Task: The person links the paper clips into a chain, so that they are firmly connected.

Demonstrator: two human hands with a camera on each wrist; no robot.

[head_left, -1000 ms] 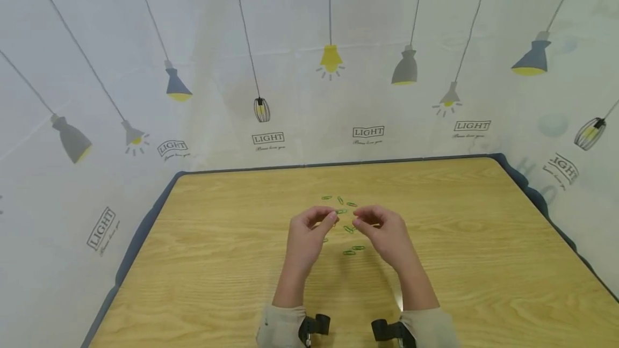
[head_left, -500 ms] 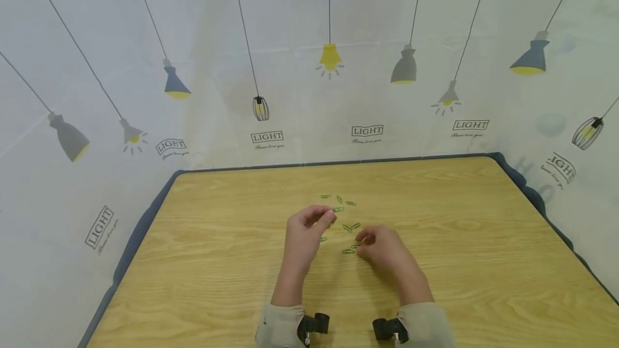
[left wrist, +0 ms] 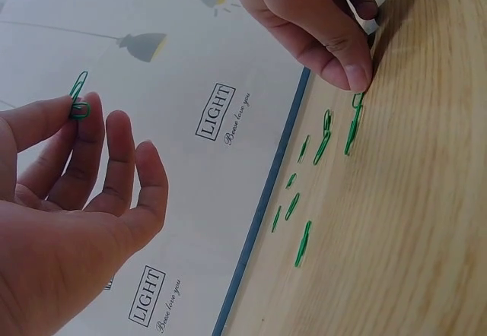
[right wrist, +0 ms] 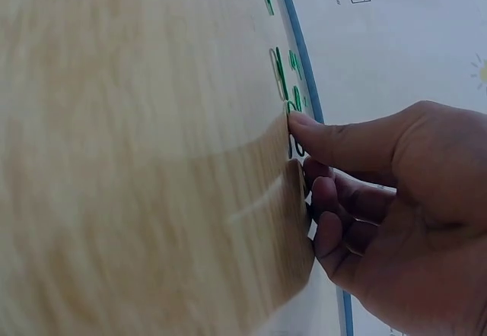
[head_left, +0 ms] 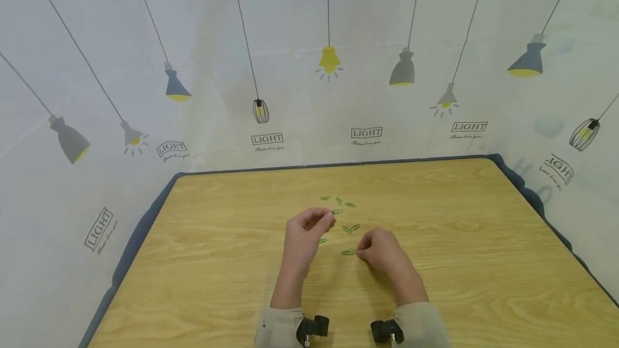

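Observation:
My left hand [head_left: 303,235] is raised above the table, its thumb and index finger pinching a green paper clip [left wrist: 79,96]. In the left wrist view its other fingers are spread and slightly bent. Lower and to the right, my right hand [head_left: 386,254] is down at the tabletop. Between its thumb and fingertips it pinches a second green paper clip [left wrist: 358,99], one looped end of which sticks out. Right beside that end lies another green paper clip [head_left: 347,253]. Two clips [head_left: 346,229] lie close together beyond the right hand.
Several more green paper clips [head_left: 325,198] are scattered on the wood-grain table [head_left: 217,262] beyond the hands. One clip [head_left: 323,240] lies by the left wrist. A pale lamp-print cloth [head_left: 309,101] rises behind the table's dark edge [head_left: 271,168].
My right hand has moved toward me from near the left hand, leaving a clip beside another, and now pinches one of the two nearer clips. My left hand stays nearly still with its clip.

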